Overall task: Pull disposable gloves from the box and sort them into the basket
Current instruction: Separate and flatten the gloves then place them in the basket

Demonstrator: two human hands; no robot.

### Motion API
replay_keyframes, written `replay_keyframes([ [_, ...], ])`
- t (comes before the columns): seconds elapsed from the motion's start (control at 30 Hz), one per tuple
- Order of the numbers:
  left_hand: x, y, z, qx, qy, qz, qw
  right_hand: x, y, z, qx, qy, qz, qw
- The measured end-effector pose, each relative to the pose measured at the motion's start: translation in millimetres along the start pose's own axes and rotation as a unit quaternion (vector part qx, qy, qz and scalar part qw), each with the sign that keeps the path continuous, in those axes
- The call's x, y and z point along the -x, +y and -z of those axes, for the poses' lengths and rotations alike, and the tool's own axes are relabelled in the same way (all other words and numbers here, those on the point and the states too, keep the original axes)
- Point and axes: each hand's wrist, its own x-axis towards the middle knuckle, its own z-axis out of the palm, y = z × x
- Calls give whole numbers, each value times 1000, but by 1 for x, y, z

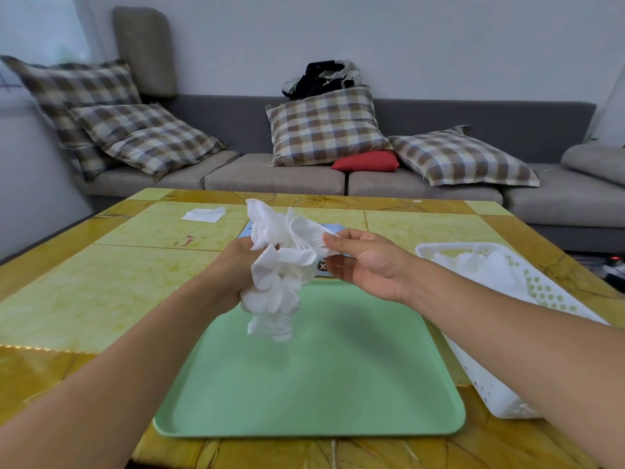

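Above the green tray (338, 384), the left hand (236, 265) grips a bunch of gloves (280, 262); the right hand (365, 262) pinches one edge. Peel one slowly rightward toward the white basket (541, 299).

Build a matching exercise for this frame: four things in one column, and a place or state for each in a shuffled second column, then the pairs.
Things:
1. bunch of gloves
2. green tray
3. white basket
4. single white sheet

Places or states:
A. flat on the table, far left, touched by nothing
B. at the table's right edge, white gloves already inside
C. held in the air by both hands
D. on the table right below the hands, nothing on it

Pairs: 1-C, 2-D, 3-B, 4-A. The left hand grips the bunch; the right hand pinches its upper edge.
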Motion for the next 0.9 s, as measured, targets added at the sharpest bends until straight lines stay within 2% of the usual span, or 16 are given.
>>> replay_keyframes([
  [0.13,2,-1,4,-34,-18,16,999,3,-4,7,-27,25,8,999],
  [0.37,4,0,4,22,-66,34,997,8,-4,11,-19,86,40,995],
  [0.47,0,-2,10,49,-46,34,997,6,-10,14,-43,147,64,986],
  [0.57,-6,-9,21,33,5,40,999,8,-18,21,-41,140,53,988],
  [0.63,-9,-15,30,-31,50,46,997,13,-25,24,-20,104,42,993],
  [0.7,-12,-24,40,-146,62,58,986,20,-33,26,5,66,37,997],
  [0.8,-9,-33,43,-316,-44,117,941,30,-38,26,32,10,-6,999],
  [0.9,-3,-26,36,-392,-112,155,900,33,-34,21,24,0,-47,999],
])
